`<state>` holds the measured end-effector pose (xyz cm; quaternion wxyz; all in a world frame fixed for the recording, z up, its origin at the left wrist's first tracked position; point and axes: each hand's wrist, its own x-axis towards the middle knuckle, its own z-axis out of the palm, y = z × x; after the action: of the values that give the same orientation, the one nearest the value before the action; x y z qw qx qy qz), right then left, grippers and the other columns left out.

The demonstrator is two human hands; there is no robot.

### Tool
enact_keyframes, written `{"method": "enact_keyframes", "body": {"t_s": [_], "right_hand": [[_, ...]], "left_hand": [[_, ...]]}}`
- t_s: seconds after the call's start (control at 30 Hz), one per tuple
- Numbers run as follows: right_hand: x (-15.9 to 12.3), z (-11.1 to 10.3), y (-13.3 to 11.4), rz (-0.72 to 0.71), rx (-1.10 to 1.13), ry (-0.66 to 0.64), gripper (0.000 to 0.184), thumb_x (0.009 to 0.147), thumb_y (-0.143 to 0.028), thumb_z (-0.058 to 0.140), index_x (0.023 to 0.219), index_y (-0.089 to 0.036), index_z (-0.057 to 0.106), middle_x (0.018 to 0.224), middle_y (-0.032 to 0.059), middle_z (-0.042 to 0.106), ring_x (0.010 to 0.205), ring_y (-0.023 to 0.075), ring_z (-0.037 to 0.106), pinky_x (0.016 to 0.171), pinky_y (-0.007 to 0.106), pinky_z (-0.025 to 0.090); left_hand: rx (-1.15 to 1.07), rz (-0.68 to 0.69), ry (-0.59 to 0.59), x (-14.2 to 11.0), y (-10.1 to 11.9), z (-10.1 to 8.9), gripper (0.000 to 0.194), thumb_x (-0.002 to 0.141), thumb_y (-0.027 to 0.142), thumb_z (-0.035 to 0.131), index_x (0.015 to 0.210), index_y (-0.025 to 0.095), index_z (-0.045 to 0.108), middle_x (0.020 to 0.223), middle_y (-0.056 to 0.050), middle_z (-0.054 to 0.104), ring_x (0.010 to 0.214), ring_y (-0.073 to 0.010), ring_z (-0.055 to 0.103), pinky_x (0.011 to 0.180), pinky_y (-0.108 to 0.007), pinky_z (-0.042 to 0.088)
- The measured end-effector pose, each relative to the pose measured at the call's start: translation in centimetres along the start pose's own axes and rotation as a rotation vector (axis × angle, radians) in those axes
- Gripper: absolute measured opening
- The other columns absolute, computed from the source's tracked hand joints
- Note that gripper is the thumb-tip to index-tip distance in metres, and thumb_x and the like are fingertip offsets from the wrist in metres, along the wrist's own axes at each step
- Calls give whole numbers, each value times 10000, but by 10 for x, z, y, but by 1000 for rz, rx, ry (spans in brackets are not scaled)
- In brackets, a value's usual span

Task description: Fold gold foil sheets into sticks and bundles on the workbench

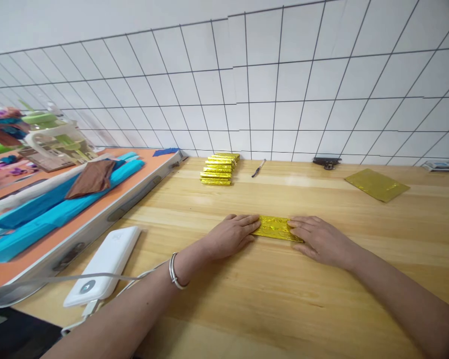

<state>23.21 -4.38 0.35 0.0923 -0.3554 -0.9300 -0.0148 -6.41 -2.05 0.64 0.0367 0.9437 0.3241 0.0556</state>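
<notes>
A folded strip of gold foil paper [275, 228] lies flat on the wooden table [284, 299], in front of me. My left hand [230, 234], a silver bangle on its wrist, lies flat with its fingers stretched onto the strip's left end. My right hand [318, 238] presses its flat fingers on the right end. Neither hand grips anything. Farther back stands a stack of folded gold strips [219, 169], and a flat gold foil sheet [377, 184] lies at the back right.
A white power bank [105, 264] with a cable lies at the left. Beside it sits an orange board [78, 219] with teal paper rolls and brown cloth. A pen [258, 168] and a black clip [327, 162] lie by the gridded wall.
</notes>
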Motion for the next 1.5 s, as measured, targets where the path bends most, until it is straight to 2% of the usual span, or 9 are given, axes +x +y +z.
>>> {"method": "enact_keyframes", "body": {"t_s": [0.2, 0.33, 0.47, 0.63, 0.8, 0.93, 1.03, 1.2, 1.5], "right_hand": [[-1, 10, 0, 13, -14, 71, 286, 870, -269, 461, 1102, -179, 602, 1207, 98, 592, 1151, 226, 510, 987, 408, 403], [-2, 12, 2, 25, -33, 73, 288, 878, -245, 440, 1114, -173, 588, 1206, 100, 593, 1156, 221, 508, 991, 401, 403], [-4, 19, 2, 64, 20, 109, 305, 870, -231, 446, 1150, -176, 553, 1201, 105, 595, 1162, 223, 504, 988, 427, 403], [-4, 25, 2, 111, 144, 180, 322, 850, -214, 465, 1164, -184, 530, 1211, 109, 587, 1140, 222, 526, 974, 440, 418], [-4, 21, 0, 142, 233, 185, 222, 857, -226, 462, 1036, -211, 592, 1230, 90, 576, 1164, 231, 507, 983, 452, 415], [-3, 20, 0, 199, 296, 184, 194, 872, -263, 459, 1006, -231, 596, 1224, 66, 583, 1174, 230, 498, 980, 446, 427], [-2, 21, -2, 246, 351, 187, 171, 871, -276, 456, 950, -240, 604, 1217, 52, 587, 1182, 236, 490, 978, 446, 432], [3, 22, -7, 317, 407, 232, 134, 851, -265, 464, 851, -235, 595, 1169, 55, 610, 1152, 232, 516, 957, 416, 449], [14, 23, -2, 315, 385, 263, 126, 792, -215, 497, 674, -231, 537, 989, 51, 654, 1015, 228, 577, 810, 366, 492]], "left_hand": [[-60, 2, 69, -1, 2, 5, 332, 920, 257, 369, 1237, 211, 458, 1275, -61, 526, 1149, -174, 506, 976, -325, 384], [-120, -2, 131, -4, -1, 13, 277, 917, 215, 376, 1147, 210, 531, 1250, -57, 545, 1154, -176, 503, 989, -344, 390], [-254, -27, 195, -8, -1, 16, 257, 907, 209, 403, 1094, 214, 580, 1199, -60, 559, 1129, -162, 509, 971, -304, 413], [-410, -121, 216, -9, 0, 15, 206, 892, 227, 448, 1041, 200, 587, 1109, -65, 578, 1081, -159, 527, 937, -291, 438], [-536, -169, 231, -7, -2, 15, 82, 865, 200, 485, 864, 191, 566, 981, -53, 597, 1045, -161, 542, 914, -302, 453], [-596, -179, 235, -6, -1, 14, 120, 871, 173, 451, 803, 193, 548, 964, -52, 594, 1049, -164, 538, 934, -330, 445], [-606, -217, 265, -5, 2, 15, 132, 876, 162, 436, 808, 192, 545, 987, -59, 581, 1073, -166, 521, 941, -327, 441], [-545, -335, 280, -1, 9, 16, 133, 874, 171, 444, 784, 174, 542, 1014, -67, 539, 979, -159, 531, 894, -314, 455], [-471, -440, 343, 7, 16, 20, 160, 827, 140, 452, 676, 167, 499, 975, -73, 512, 932, -170, 515, 864, -330, 460]]}}
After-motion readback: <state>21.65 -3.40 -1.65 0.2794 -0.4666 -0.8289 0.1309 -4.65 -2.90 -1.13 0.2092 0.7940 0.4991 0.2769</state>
